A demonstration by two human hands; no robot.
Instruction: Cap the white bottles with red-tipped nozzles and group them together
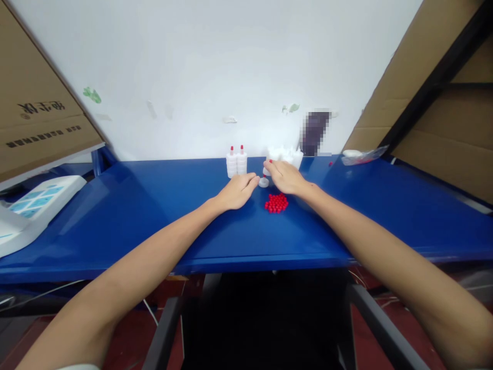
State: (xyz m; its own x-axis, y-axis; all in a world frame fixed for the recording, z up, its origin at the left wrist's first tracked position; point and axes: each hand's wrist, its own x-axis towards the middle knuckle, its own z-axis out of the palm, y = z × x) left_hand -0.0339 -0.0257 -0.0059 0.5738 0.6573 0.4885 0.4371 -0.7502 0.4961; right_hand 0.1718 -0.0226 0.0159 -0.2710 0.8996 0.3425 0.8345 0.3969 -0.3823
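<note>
Left hand (236,191) lies palm down on the blue table (154,205), just left of the pile of small red caps (276,203), fingers loosely stretched, nothing visibly held. Right hand (285,178) rests just behind the pile, fingers curled. A red speck shows at its fingertips, but I cannot tell whether it grips anything. Small white disc (264,182) lies between the hands. Two red-tipped white bottles (236,163) stand upright behind-left of the pile. White tub (287,154) behind it holds white parts. Pile likely kept close for easy reach.

Single view, head-worn. It faces forward and down across the blue desk (154,216) toward the white wall (215,61). Forearms enter from the bottom corners. The left hand (236,191) and right hand (287,178) sit mid-frame at arm's reach. Wide lens, edges bowed.
</note>
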